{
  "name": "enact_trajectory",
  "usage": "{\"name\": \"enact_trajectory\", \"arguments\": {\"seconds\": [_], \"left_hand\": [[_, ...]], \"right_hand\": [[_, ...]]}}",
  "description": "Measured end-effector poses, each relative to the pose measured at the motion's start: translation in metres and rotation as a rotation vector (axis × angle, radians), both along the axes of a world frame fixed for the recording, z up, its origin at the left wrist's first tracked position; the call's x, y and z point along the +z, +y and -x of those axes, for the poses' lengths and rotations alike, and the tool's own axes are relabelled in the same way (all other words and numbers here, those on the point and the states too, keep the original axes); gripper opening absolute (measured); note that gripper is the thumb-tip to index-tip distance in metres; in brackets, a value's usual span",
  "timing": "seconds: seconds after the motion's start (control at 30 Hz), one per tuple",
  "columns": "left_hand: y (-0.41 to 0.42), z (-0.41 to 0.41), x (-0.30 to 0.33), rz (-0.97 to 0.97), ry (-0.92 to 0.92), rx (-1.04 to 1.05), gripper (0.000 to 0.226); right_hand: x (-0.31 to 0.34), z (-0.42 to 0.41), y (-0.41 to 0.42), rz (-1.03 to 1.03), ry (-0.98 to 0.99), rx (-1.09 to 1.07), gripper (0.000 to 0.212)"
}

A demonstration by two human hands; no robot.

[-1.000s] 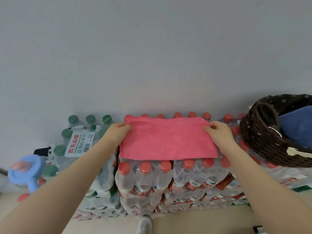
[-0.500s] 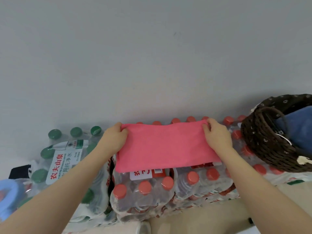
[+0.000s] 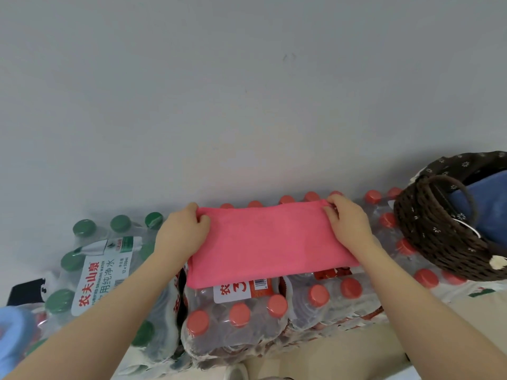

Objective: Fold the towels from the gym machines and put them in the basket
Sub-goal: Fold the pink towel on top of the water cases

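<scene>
A pink towel [image 3: 266, 242], folded into a flat rectangle, lies on top of the shrink-wrapped packs of red-capped water bottles [image 3: 241, 319]. My left hand [image 3: 183, 231] pinches its far left corner. My right hand [image 3: 347, 223] pinches its far right corner. A dark brown woven basket [image 3: 433, 242] with a loop handle stands to the right on the bottle packs. A blue towel [image 3: 491, 212] lies inside it.
A pack of green-capped bottles [image 3: 98, 270] with a white label stands to the left. A light blue object [image 3: 13, 333] shows at the lower left edge. A grey wall [image 3: 247, 91] rises right behind the packs. Beige floor [image 3: 329, 352] lies below.
Both hands slid from the towel's side edges to its far corners and now pinch them. The near edge of the towel has drawn back, and more red caps show in front.
</scene>
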State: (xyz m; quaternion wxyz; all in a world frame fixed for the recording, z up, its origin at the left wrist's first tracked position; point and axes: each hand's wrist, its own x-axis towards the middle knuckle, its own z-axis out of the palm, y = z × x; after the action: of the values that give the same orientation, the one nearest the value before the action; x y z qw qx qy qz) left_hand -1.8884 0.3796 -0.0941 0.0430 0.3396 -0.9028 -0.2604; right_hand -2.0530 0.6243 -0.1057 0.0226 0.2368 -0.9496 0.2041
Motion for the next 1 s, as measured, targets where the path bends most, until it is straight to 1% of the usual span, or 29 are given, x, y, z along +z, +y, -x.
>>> {"name": "enact_trajectory", "arguments": {"seconds": [0.07, 0.1, 0.23, 0.47, 0.53, 0.57, 0.63, 0.67, 0.7, 0.73, 0.77, 0.8, 0.83, 0.87, 0.9, 0.93, 0.97, 1.0], "left_hand": [[0.0, -0.002, -0.003, 0.087, 0.006, -0.004, 0.027], [-0.001, -0.001, -0.005, 0.106, 0.008, -0.007, 0.025], [-0.005, 0.003, -0.01, 0.141, -0.011, -0.002, 0.015], [-0.012, -0.003, -0.018, 0.171, -0.043, 0.016, 0.014], [-0.011, -0.005, -0.015, 0.175, -0.03, 0.03, 0.016], [-0.01, -0.005, -0.013, 0.202, -0.001, 0.024, 0.022], [-0.005, -0.004, -0.009, 0.344, 0.08, -0.064, 0.038], [0.0, -0.001, -0.008, 0.417, 0.136, -0.135, 0.042], [0.007, 0.004, -0.006, 0.457, 0.191, -0.216, 0.046], [0.016, 0.008, -0.007, 0.458, 0.226, -0.305, 0.051], [0.026, 0.012, -0.008, 0.414, 0.213, -0.4, 0.057], [0.037, 0.014, -0.011, 0.357, 0.164, -0.483, 0.067], [0.046, 0.014, -0.015, 0.311, 0.094, -0.539, 0.078], [0.051, 0.012, -0.021, 0.28, 0.016, -0.559, 0.086], [0.053, 0.009, -0.026, 0.285, -0.043, -0.559, 0.093], [0.052, 0.007, -0.029, 0.307, -0.082, -0.555, 0.102], [0.051, 0.005, -0.031, 0.321, -0.115, -0.556, 0.112], [0.051, 0.005, -0.031, 0.326, -0.139, -0.552, 0.12]], "right_hand": [[0.001, 0.001, 0.0, 0.075, -0.062, -0.039, 0.021], [0.001, 0.002, -0.001, 0.073, -0.07, -0.046, 0.022], [0.003, 0.003, -0.009, -0.035, -0.042, -0.049, 0.026], [0.001, -0.001, -0.021, -0.181, 0.018, -0.084, 0.03], [0.005, -0.005, -0.022, -0.231, 0.031, -0.138, 0.031], [0.007, -0.006, -0.023, -0.281, 0.057, -0.163, 0.031], [0.011, -0.008, -0.029, -0.336, 0.157, -0.179, 0.031], [0.011, -0.011, -0.035, -0.289, 0.221, -0.14, 0.032], [0.011, -0.015, -0.043, -0.202, 0.266, -0.041, 0.032], [0.011, -0.023, -0.053, -0.11, 0.302, 0.104, 0.034], [0.009, -0.03, -0.061, -0.083, 0.309, 0.274, 0.037], [0.005, -0.039, -0.068, -0.13, 0.292, 0.443, 0.043], [-0.001, -0.046, -0.072, -0.225, 0.246, 0.581, 0.051], [-0.004, -0.052, -0.074, -0.314, 0.194, 0.656, 0.061], [-0.007, -0.054, -0.072, -0.371, 0.132, 0.676, 0.071], [-0.009, -0.052, -0.067, -0.404, 0.056, 0.642, 0.079], [-0.011, -0.047, -0.061, -0.416, 0.021, 0.591, 0.084], [-0.012, -0.043, -0.056, -0.427, 0.009, 0.546, 0.084]]}}
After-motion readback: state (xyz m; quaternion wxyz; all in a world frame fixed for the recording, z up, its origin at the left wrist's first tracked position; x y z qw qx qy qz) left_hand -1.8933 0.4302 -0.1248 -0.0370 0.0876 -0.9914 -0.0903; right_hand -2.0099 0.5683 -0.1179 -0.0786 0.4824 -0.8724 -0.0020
